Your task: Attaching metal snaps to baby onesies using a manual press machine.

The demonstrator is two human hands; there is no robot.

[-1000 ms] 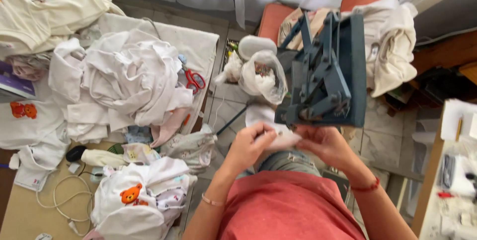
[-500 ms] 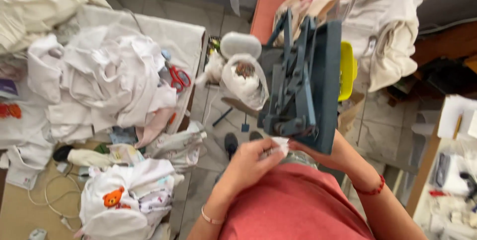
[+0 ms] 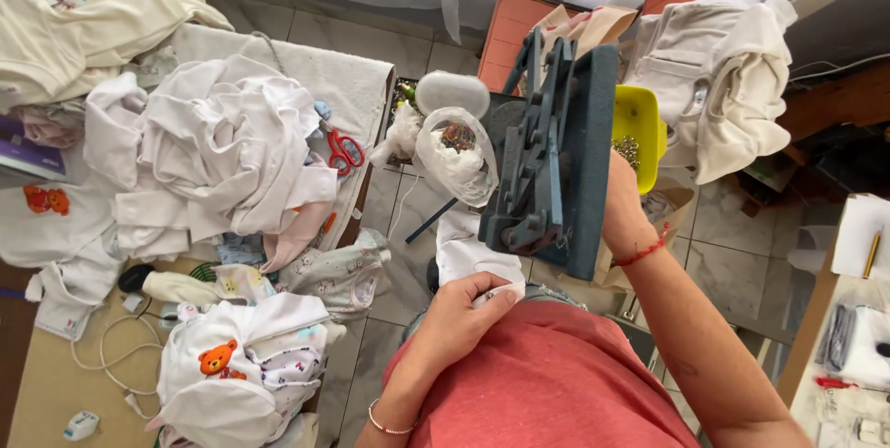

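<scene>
My left hand (image 3: 464, 314) is closed on the edge of a small white cloth (image 3: 468, 253) held in front of my red shirt. A blue-grey hand press (image 3: 556, 161) stands just beyond it. My right hand (image 3: 619, 207), with a red cord at the wrist, reaches up along the right side of the press to a yellow tub (image 3: 635, 124) with small metal pieces in it. The press hides its fingers.
A heap of white baby garments (image 3: 213, 142) and red-handled scissors (image 3: 345, 150) lie on the table at left. A bear-print garment (image 3: 232, 365) sits nearer. A clear plastic bag (image 3: 454, 147) stands by the press. Cream clothes (image 3: 714, 77) hang over an orange chair.
My right hand has left the white cloth and gone up beside the press to the yellow tub. My left hand still holds the cloth.
</scene>
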